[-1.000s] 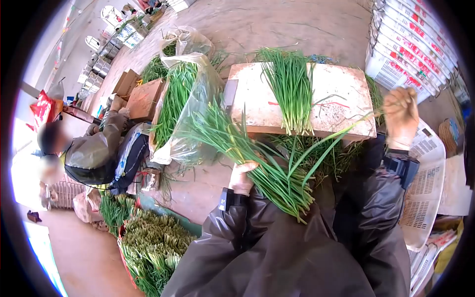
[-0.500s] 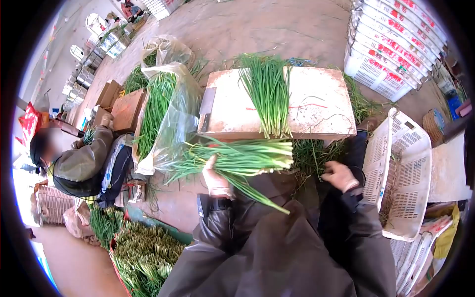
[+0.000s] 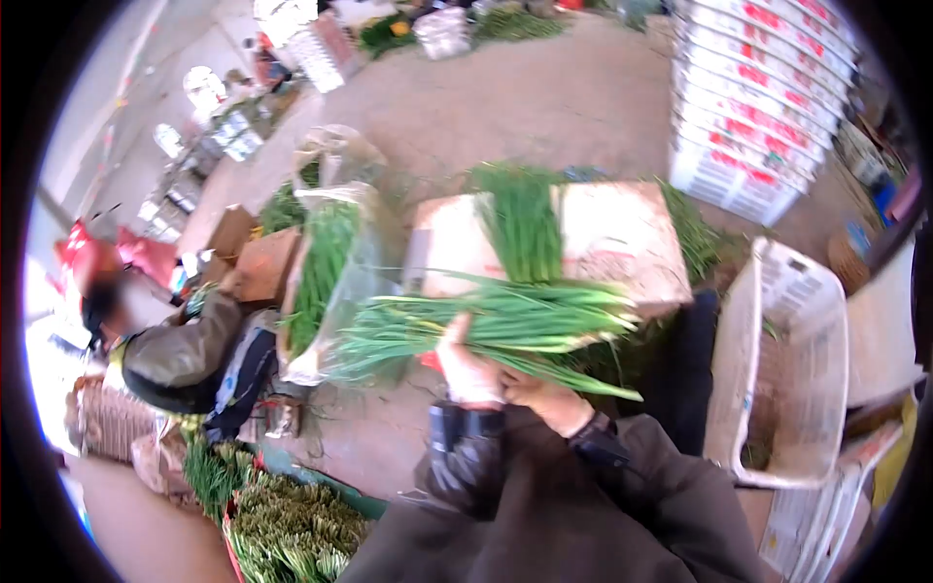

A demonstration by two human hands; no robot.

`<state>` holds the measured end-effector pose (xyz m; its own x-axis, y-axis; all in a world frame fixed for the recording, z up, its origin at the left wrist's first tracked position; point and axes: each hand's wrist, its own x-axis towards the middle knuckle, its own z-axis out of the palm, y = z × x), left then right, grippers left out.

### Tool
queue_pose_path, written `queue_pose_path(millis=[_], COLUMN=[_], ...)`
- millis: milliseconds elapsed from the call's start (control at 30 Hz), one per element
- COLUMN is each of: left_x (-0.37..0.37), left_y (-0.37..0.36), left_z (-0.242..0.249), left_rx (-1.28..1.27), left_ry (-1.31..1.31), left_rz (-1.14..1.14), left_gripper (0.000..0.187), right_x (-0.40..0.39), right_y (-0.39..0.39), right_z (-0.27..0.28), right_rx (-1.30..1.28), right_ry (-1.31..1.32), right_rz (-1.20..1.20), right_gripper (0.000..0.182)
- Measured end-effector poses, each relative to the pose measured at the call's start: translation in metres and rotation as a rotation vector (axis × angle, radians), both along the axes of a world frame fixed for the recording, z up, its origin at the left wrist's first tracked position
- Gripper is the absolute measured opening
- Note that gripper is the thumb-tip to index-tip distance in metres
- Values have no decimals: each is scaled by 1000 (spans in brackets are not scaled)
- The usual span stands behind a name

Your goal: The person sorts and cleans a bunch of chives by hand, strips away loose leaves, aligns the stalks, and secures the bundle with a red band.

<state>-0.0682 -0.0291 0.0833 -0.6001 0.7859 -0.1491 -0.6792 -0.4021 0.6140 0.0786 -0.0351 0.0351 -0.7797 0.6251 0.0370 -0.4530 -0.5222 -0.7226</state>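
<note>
Green stalks form a bunch of chives (image 3: pixel 505 325) held crosswise at chest height, the left hand (image 3: pixel 466 364) clasped around its middle so nothing splays. The right hand (image 3: pixel 546 398) closes beneath it, steadying it before the wooden board (image 3: pixel 622 238), where another bunch (image 3: pixel 523 223) lies.

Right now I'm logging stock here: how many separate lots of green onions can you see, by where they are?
Held in both hands: 1
On the board: 1
In the clear bag: 1
Bundled heap on the floor: 1
Total: 4
</note>
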Motion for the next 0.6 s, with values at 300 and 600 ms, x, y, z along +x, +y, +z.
queue_pose_path(millis=[300, 600], left_x=[104, 150], left_y=[11, -22], left_z=[-16, -33], left_rx=[222, 102], left_ry=[-277, -24], left_rz=[-361, -926], left_gripper=[38, 38], right_x=[55, 150], right_y=[62, 87], right_z=[7, 32], right_rx=[-195, -38], right_ry=[415, 169], right_rz=[-503, -807], right_gripper=[66, 54])
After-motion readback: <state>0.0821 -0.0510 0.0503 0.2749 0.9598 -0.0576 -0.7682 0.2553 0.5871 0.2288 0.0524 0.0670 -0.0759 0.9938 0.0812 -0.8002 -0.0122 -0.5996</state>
